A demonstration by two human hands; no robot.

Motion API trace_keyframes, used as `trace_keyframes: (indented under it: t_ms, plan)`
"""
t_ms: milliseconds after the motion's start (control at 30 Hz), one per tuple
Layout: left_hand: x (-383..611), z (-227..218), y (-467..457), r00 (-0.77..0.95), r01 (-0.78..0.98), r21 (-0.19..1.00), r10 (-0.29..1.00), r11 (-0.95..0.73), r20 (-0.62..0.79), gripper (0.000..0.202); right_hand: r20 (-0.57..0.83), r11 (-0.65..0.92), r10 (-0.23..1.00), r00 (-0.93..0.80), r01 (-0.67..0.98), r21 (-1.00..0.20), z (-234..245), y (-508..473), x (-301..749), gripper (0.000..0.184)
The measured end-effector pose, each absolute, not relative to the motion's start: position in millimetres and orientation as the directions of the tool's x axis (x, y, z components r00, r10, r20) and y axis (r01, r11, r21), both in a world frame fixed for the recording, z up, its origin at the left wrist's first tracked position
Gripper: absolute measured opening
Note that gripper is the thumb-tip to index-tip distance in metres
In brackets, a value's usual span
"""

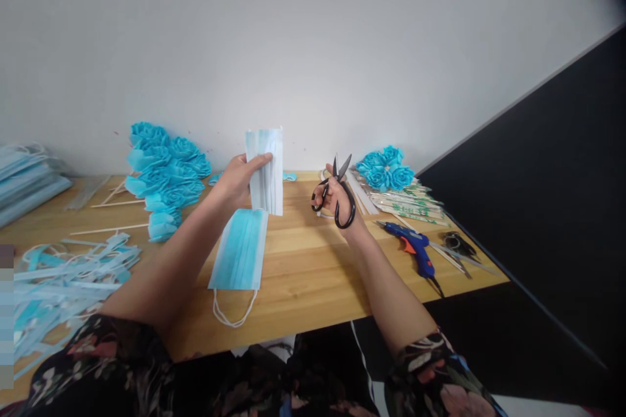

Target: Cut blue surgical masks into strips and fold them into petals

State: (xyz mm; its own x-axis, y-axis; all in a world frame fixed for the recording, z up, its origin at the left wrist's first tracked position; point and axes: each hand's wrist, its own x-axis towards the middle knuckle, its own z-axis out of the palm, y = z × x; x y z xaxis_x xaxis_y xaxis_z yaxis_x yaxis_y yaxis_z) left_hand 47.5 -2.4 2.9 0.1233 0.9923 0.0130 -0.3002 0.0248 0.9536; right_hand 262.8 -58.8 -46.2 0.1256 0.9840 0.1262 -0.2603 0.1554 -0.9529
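My left hand [239, 176] pinches a pleated face mask [267, 186] and holds it upright above the table, its pale side facing me; no ear loops show on it. In my right hand [335, 195] is a pair of scissors [344, 172] with black handles, the blades pointing up and spread apart. A gap lies between the blades and the held mask. Below my left hand, a second blue face mask [239, 251] lies on the wooden table [303, 280], its white ear loop toward me.
Blue fabric roses [169, 172] are heaped at the left, others [386, 168] at the right on wrapped sticks [411, 202]. Cut blue strips [73, 280] cover the near left. A stack of masks [29, 179] sits far left. A blue glue gun [411, 244] lies at the right.
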Motion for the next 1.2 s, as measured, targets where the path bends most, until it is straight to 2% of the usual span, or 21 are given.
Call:
trace_keyframes:
  t_ms: [133, 267, 433, 633, 733, 867, 967, 1067, 1200]
  plan:
    - [43.3, 5.7, -1.8, 0.115, -0.287, 0.957, 0.993, 0.025, 0.008, 0.042, 0.166, 0.225, 0.956, 0.24, -0.244, -0.943, -45.7, -58.2, 265.7, 0.063]
    - [43.3, 2.7, -2.8, 0.114, -0.198, 0.98, 0.993, -0.004, 0.027, 0.044, 0.204, 0.274, 0.921, 0.332, -0.178, -0.945, -46.9, -54.1, 275.0, 0.053]
    - [52.7, -6.0, -10.8, 0.296, -0.052, 0.994, 0.952, 0.101, -0.081, 0.04, 0.299, 0.329, 0.919, 0.255, -0.084, -0.94, -45.5, -57.7, 271.5, 0.054]
    - [58.3, -14.2, -18.2, 0.445, 0.085, 0.995, 0.891, 0.058, -0.09, 0.038, 0.428, 0.423, 0.889, 0.161, 0.067, -0.904, -23.6, -64.9, 262.2, 0.053]
    - [58.0, -17.3, -18.6, 0.456, 0.177, 0.984, 0.887, -0.012, -0.071, 0.038, 0.466, 0.455, 0.884, 0.043, 0.154, -0.877, -9.0, -62.5, 267.0, 0.053]
    - [60.2, -18.3, -21.2, 0.493, 0.241, 0.968, 0.868, -0.075, -0.056, 0.038, 0.392, 0.451, 0.884, -0.253, 0.246, -0.858, 2.8, -54.1, 276.1, 0.048]
    - [59.9, -16.9, -22.3, 0.572, 0.226, 0.969, 0.819, -0.097, -0.051, 0.032, 0.366, 0.468, 0.861, -0.352, 0.27, -0.841, 3.0, -46.3, 282.1, 0.04]
    - [54.5, -16.1, -17.0, 0.626, 0.232, 0.964, 0.779, -0.127, -0.048, 0.031, 0.409, 0.474, 0.866, -0.286, 0.215, -0.854, -5.4, -39.3, 288.5, 0.039]
    - [47.0, -16.0, -5.0, 0.577, 0.248, 0.966, 0.813, -0.079, -0.082, 0.036, 0.457, 0.451, 0.888, 0.047, 0.099, -0.887, -30.6, -31.5, 297.8, 0.042]
